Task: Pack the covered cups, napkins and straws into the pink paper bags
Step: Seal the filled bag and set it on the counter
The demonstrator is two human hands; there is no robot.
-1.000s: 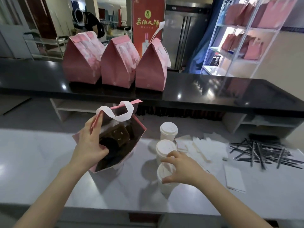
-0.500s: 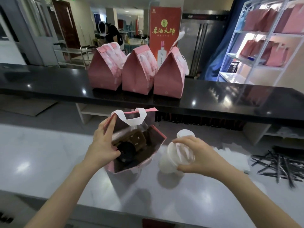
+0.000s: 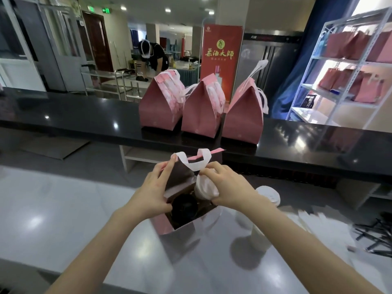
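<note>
An open pink paper bag (image 3: 167, 224) with white handles stands on the grey counter, tilted toward me. My left hand (image 3: 151, 193) holds its left rim, fingers along the edge. My right hand (image 3: 228, 186) grips a white covered cup (image 3: 204, 188) and holds it tilted inside the bag's mouth, over a brown cup holder with a dark round hole (image 3: 184, 206). Two more covered cups (image 3: 268, 196) (image 3: 258, 238) stand to the right of the bag. White napkins (image 3: 324, 219) and black straws (image 3: 373, 232) lie further right.
Three closed pink bags (image 3: 200, 111) stand on the black raised counter (image 3: 84, 122) behind. A white shelf rack (image 3: 331, 90) at right holds more pink bags. A person bends over in the far background.
My right hand lifted a covered cup from the counter, carried it left and brought it into the bag's mouth. My left hand kept holding the bag's rim.
</note>
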